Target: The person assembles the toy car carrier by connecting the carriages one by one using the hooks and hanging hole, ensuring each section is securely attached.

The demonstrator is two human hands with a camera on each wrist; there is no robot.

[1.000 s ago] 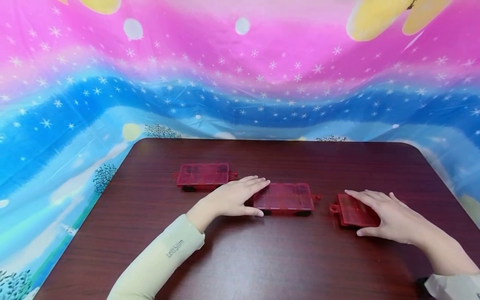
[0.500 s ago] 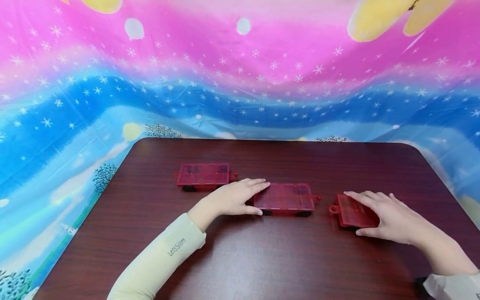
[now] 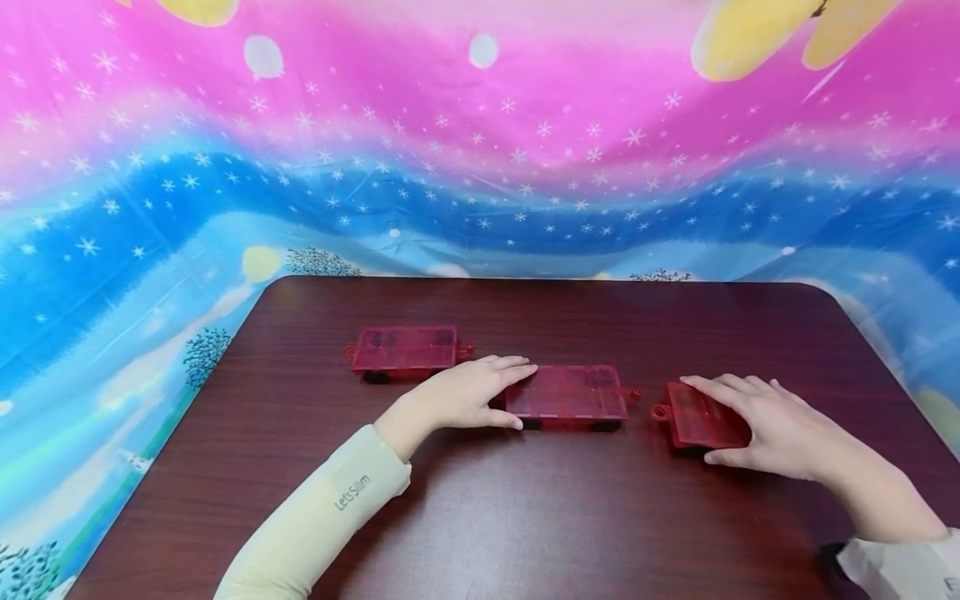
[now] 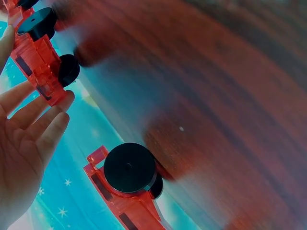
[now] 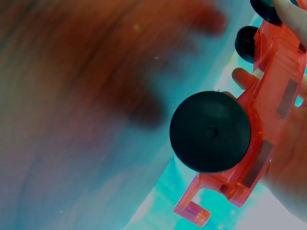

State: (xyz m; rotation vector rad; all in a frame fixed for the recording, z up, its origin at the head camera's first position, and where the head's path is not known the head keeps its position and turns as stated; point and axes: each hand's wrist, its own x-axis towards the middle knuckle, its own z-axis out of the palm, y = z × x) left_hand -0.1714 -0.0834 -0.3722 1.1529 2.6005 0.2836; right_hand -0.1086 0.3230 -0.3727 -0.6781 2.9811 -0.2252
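Observation:
Three red see-through toy wagons with black wheels are on the dark table. My left hand (image 3: 468, 396) grips the left end of the middle wagon (image 3: 570, 393), thumb on the near side and fingers over the far side. The right wagon (image 3: 705, 415) is held by my right hand (image 3: 783, 425), which covers its right end. Its ring coupling (image 3: 661, 412) points at the middle wagon's hook (image 3: 635, 394), with a gap between them. Farther back, the left wagon (image 3: 405, 348) stands apart, untouched. In the right wrist view, a large black wheel (image 5: 211, 132) shows on the held wagon.
The brown wooden table (image 3: 570, 525) has rounded far corners. Behind it hangs a pink and blue cloth (image 3: 450, 183) with snowflakes, reaching down past the table's edges. A pale sleeve (image 3: 330, 508) covers the left forearm.
My right hand has shifted the right wagon slightly left and away from me, narrowing its gap to the middle wagon. The left hand and the other two wagons look unmoved.

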